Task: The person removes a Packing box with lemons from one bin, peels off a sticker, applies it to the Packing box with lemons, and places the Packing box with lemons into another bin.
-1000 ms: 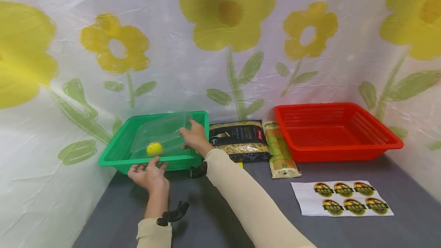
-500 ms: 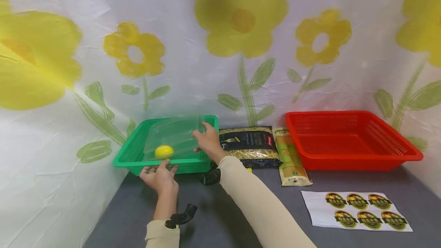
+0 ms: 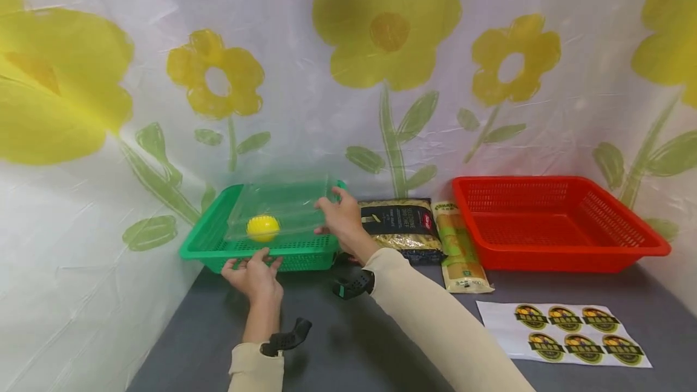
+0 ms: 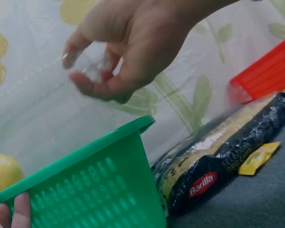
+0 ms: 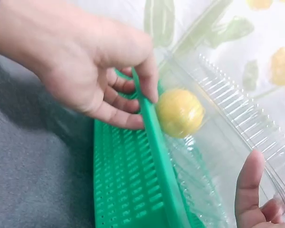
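My left hand (image 3: 255,280) grips the front rim of a green plastic basket (image 3: 190,253), thumb on top and fingers beneath in the right wrist view. My right hand (image 3: 343,219) pinches the right end of a clear plastic box (image 3: 294,198), held tilted over the basket; that hand (image 4: 133,52) is above the basket's corner in the left wrist view. A yellow lemon (image 3: 263,228) shows at the box's lower left, close to the rim (image 5: 149,118). Whether the lemon (image 5: 180,113) lies inside the box or against it, I cannot tell.
Right of the basket lie a black pasta bag (image 3: 400,225) and a long noodle pack (image 3: 460,250). A red basket (image 3: 555,253) stands at the right. A label sheet (image 3: 512,343) lies in front of it. A small yellow packet (image 4: 259,158) sits by the pasta bag.
My right hand has moved up and right with the clear box, which now stands higher over the basket. The lemon has risen slightly. My left hand stays on the rim. The head view has shifted.
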Available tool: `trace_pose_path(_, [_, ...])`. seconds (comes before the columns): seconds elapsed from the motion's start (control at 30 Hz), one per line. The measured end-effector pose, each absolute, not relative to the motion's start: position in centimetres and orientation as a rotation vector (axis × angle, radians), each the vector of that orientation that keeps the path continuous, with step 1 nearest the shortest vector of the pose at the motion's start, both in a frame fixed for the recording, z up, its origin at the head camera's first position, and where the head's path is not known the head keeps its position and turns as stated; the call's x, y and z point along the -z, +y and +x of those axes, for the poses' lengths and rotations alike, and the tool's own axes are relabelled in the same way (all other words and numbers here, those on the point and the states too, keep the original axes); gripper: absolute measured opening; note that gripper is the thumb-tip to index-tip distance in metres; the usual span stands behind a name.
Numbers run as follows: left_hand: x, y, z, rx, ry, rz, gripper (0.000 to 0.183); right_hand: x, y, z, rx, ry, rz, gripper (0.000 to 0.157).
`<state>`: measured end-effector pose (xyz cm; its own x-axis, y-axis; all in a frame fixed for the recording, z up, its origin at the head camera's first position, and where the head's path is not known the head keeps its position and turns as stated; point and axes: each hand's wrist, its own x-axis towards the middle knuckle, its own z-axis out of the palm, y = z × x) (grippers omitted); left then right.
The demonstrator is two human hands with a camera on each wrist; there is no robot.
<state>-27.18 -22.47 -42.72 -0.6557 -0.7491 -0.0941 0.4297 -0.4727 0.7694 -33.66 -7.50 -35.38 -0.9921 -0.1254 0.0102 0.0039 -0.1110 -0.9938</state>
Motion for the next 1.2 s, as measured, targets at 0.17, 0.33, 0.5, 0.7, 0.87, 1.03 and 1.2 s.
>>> trace_pose_path(0.17, [42.3, -22.6, -27.3, 2.171, -0.941, 0.558, 0.050, 34.8, -5.5, -32.6, 2.320, 1.993, -0.135, 0.064])
trace_pose_path(0.33, [42.4, -22.7, -27.3, 2.178, -0.942, 0.571, 0.049, 34.8, -3.1, -31.5, 2.390, 1.909, -0.115, 0.060])
trace_pose_path(0.5, [42.6, -22.5, -27.3, 2.190, -0.933, 0.548, 0.049, 34.8, -0.7, -30.6, 2.442, 1.863, -0.079, 0.059])
trace_pose_path(0.7, [43.2, -22.3, -26.9, 2.193, -0.896, 0.590, 0.049, 35.5, 1.8, -29.6, 2.467, 1.875, -0.030, 0.054])
trace_pose_path(0.87, [43.2, -22.5, -26.9, 2.188, -0.923, 0.571, 0.047, 36.8, 3.5, -28.7, 2.506, 1.890, -0.001, 0.052])
trace_pose_path(1.03, [43.0, -22.7, -27.0, 2.187, -0.946, 0.547, 0.048, 37.2, 4.9, -27.6, 2.551, 1.862, -0.021, 0.051])
trace_pose_path(1.2, [43.1, -22.7, -26.9, 2.201, -0.947, 0.547, 0.050, 37.1, 6.4, -26.1, 2.541, 1.881, -0.007, 0.049])
